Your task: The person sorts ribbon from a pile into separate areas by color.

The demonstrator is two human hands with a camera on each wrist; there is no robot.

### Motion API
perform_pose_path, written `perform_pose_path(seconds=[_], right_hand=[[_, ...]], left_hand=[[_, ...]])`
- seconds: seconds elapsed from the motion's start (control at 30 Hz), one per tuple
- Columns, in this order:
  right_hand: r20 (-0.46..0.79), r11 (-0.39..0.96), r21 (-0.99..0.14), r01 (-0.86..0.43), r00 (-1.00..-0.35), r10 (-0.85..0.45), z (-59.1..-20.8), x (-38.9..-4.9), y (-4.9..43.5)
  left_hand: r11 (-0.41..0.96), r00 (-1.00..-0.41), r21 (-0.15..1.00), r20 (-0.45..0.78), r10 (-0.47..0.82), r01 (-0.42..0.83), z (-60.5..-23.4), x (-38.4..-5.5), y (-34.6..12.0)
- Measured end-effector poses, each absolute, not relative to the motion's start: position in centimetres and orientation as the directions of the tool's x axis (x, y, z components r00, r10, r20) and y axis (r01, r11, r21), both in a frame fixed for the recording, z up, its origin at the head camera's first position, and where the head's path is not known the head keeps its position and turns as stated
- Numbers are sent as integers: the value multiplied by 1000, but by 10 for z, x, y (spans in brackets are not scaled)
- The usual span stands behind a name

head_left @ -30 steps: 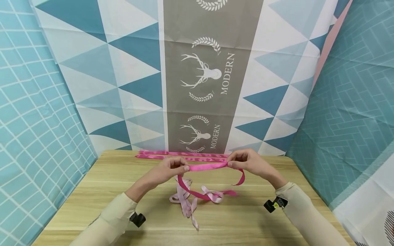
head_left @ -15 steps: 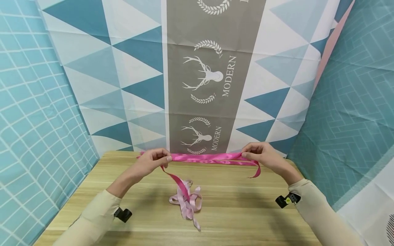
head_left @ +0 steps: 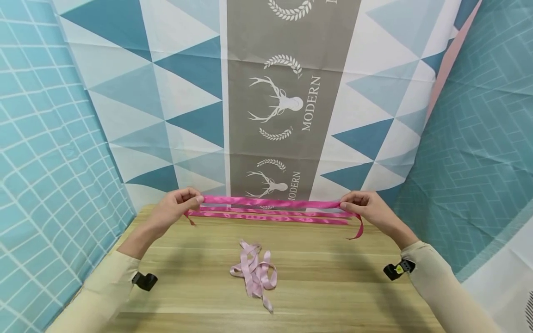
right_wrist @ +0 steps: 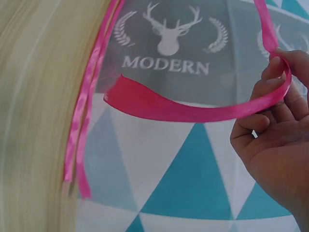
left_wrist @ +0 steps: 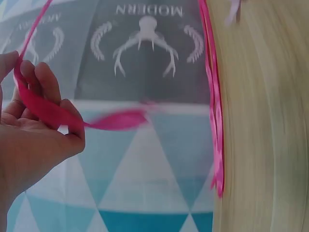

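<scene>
A bright pink satin ribbon [head_left: 270,202] is stretched nearly level between my two hands, above the far edge of the table. My left hand [head_left: 176,206] pinches it near one end, and a short tail [left_wrist: 116,120] dangles past the fingers. With thumb and fingertips, my right hand [head_left: 366,208] pinches the other end; a longer curved tail [right_wrist: 193,112] hangs from it. Just below the stretched ribbon, two more pink ribbons [head_left: 266,217] lie side by side along the table's back edge. A crumpled pale pink ribbon [head_left: 251,273] lies mid-table, nearer to me.
The wooden table [head_left: 200,296] ends at a patterned cloth backdrop [head_left: 283,138] with deer heads and triangles. A blue tile-print cloth [head_left: 54,138] hangs on the left, and a teal cloth [head_left: 479,162] on the right.
My hands have moved apart and toward the back of the table, drawing the pink ribbon out straight. Its loose end has lifted off the pale pink ribbon, which stays on the table.
</scene>
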State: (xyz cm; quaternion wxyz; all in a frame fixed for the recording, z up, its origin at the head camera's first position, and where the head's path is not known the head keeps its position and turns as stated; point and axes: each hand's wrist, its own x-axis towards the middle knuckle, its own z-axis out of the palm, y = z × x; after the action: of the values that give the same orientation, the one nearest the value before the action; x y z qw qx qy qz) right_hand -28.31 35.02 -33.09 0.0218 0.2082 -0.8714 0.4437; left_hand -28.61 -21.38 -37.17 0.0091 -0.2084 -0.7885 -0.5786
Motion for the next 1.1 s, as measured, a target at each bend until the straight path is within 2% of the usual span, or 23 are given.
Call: perform_pose_path(seconds=[0.53, 0.87, 1.1], right_hand=[[214, 499, -808, -312, -946, -244, -369, -311, 374], [199, 525, -817, -237, -972, -128, -401, -323, 403], [178, 540, -822, -181, -982, -57, -421, -332, 418]], left_hand=[[262, -963, 931, 216, 160, 253, -405, -315, -268], [143, -992, 984, 98, 78, 108, -442, -336, -298], [241, -999, 970, 28, 41, 37, -467, -353, -308]])
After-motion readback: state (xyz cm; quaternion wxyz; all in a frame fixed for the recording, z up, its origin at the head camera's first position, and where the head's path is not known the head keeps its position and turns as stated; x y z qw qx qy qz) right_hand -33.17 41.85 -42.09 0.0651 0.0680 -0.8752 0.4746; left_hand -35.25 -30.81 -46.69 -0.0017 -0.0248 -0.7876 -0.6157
